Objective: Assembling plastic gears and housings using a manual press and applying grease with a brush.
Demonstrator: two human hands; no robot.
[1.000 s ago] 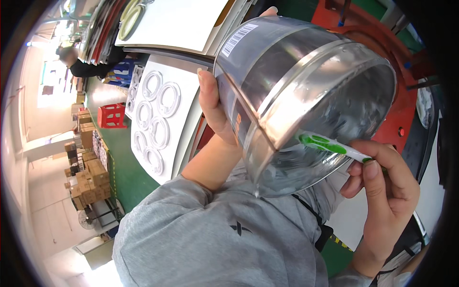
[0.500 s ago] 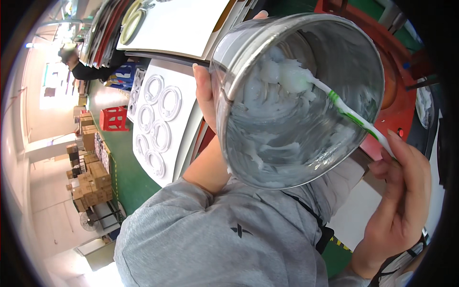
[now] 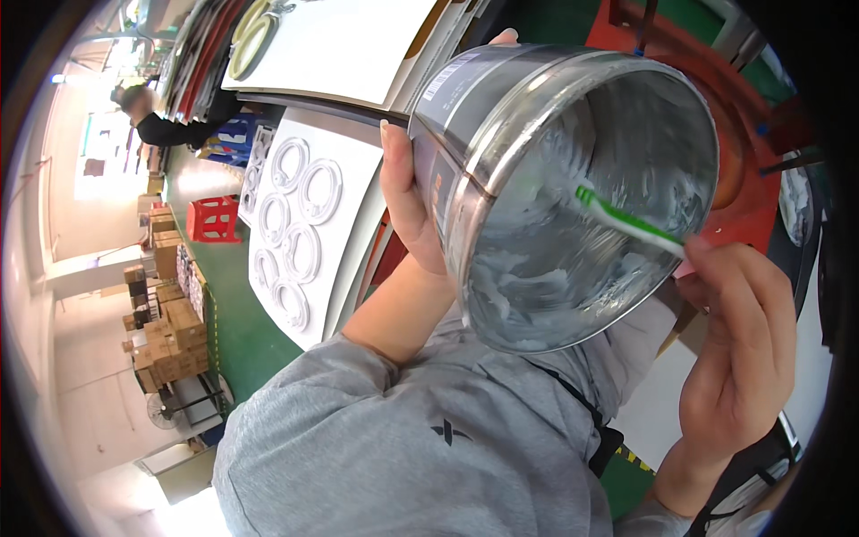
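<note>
My left hand (image 3: 412,192) grips a metal can (image 3: 479,134) from its far left side, with the wide mouth tilted toward me. Streaks of whitish, grease-like paste (image 3: 528,259) coat the can's inner wall and bottom. A green and white toothbrush (image 3: 631,224) reaches through the mouth, its head inside the can near the paste. Its handle end is pinched between the thumb and fingers of my right hand (image 3: 738,331), just outside the rim at the right. Part of my left hand's fingers is hidden behind the can.
Several pale rings (image 3: 300,253) lie on a white board (image 3: 344,242) to the left. Beyond stands a red stool (image 3: 213,220) on the green floor; cardboard boxes (image 3: 170,345) are stacked along the left. A person (image 3: 161,125) is at the far left. Red machinery (image 3: 752,215) stands behind the can.
The toothbrush head has come out of the clump of paste and the brush has turned, showing its green side. The can has swung slightly, baring more of its outer wall. My right hand moved slightly left.
</note>
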